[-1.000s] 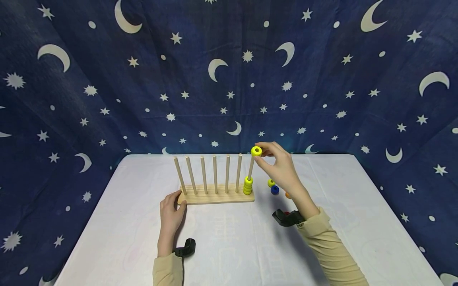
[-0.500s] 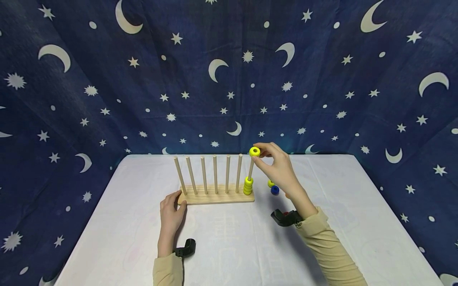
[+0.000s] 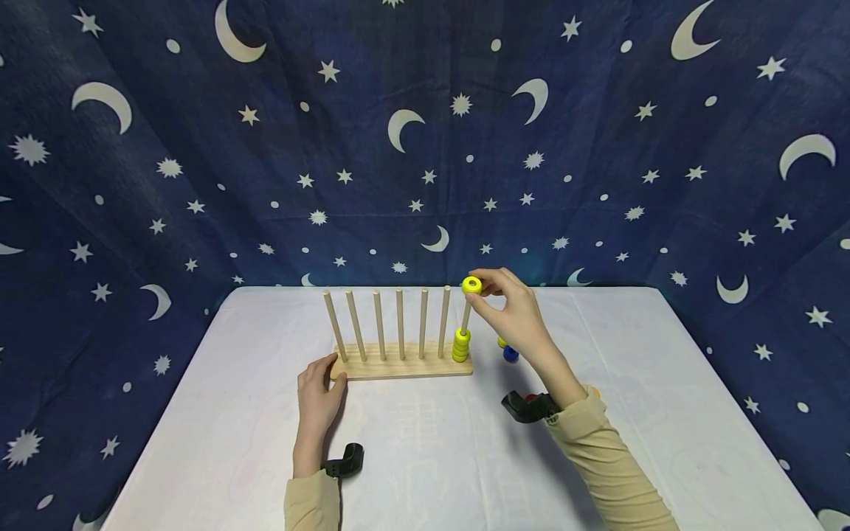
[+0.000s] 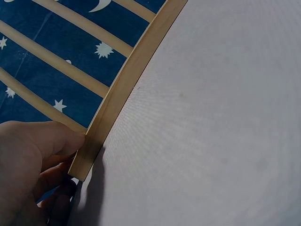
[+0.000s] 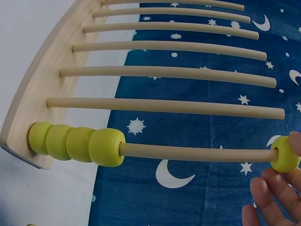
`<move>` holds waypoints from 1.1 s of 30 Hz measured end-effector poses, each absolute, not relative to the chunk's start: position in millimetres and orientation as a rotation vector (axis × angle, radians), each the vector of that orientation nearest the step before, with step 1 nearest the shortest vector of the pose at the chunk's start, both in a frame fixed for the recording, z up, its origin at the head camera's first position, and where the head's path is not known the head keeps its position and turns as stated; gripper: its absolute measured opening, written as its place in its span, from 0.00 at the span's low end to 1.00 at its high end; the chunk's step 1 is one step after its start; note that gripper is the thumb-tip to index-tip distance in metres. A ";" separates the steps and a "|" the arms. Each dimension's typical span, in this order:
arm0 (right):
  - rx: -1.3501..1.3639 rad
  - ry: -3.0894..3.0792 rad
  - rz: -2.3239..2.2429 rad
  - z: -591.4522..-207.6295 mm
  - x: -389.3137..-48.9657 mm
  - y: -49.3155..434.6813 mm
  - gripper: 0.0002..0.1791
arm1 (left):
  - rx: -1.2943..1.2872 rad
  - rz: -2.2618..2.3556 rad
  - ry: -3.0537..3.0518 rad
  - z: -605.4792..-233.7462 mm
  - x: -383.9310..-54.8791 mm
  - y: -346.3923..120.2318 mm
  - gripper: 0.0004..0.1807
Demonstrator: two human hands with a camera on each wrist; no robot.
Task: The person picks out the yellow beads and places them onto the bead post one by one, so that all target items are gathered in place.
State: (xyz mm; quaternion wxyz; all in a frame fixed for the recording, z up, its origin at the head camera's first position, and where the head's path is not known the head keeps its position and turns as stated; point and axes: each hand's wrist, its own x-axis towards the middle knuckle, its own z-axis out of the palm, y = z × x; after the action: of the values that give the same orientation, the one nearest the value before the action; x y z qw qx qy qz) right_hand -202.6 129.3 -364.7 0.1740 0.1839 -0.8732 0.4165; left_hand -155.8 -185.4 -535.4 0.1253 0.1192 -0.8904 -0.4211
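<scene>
A wooden peg stand [image 3: 401, 371] with a row of upright dowels stands on the white-covered table. My left hand [image 3: 319, 397] grips its left end; in the left wrist view the thumb [image 4: 66, 139] lies on the base and the other fingers are behind it. Several yellow beads [image 3: 461, 346] are stacked at the bottom of the rightmost dowel [image 5: 197, 153]. At that dowel's top my right hand [image 3: 518, 313] pinches another yellow bead [image 3: 471, 285]. The right wrist view shows the dowel's tip in this bead's hole [image 5: 284, 155].
A blue bead [image 3: 510, 355] and a partly hidden yellow bead [image 3: 502, 342] lie right of the stand. An orange bead [image 3: 596, 393] peeks out behind the right sleeve, and something red [image 3: 530, 398] shows behind the black wrist camera [image 3: 524, 408]. A star-patterned dark curtain [image 3: 425, 184] hangs behind the table.
My right hand has moved slightly left and down, bringing the pinched bead onto the rightmost dowel's tip. The left hand and the stand have stayed put.
</scene>
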 end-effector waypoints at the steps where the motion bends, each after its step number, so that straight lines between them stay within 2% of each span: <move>1: 0.523 -2.476 1.180 -365.1 -202.7 129.3 0.19 | 0.348 -1.228 -2.596 -535.3 -155.8 -185.4 0.25; 33: 0.488 -2.523 1.189 -374.3 -201.7 130.4 0.20 | 0.346 -1.221 -2.599 -535.5 -156.7 -185.6 0.25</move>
State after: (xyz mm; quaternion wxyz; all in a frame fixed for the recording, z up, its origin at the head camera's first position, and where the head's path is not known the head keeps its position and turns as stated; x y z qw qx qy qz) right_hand -201.7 130.4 -374.3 0.1546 0.1704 -0.8803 0.4148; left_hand -156.7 -185.6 -535.5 0.1244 0.1188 -0.8916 -0.4190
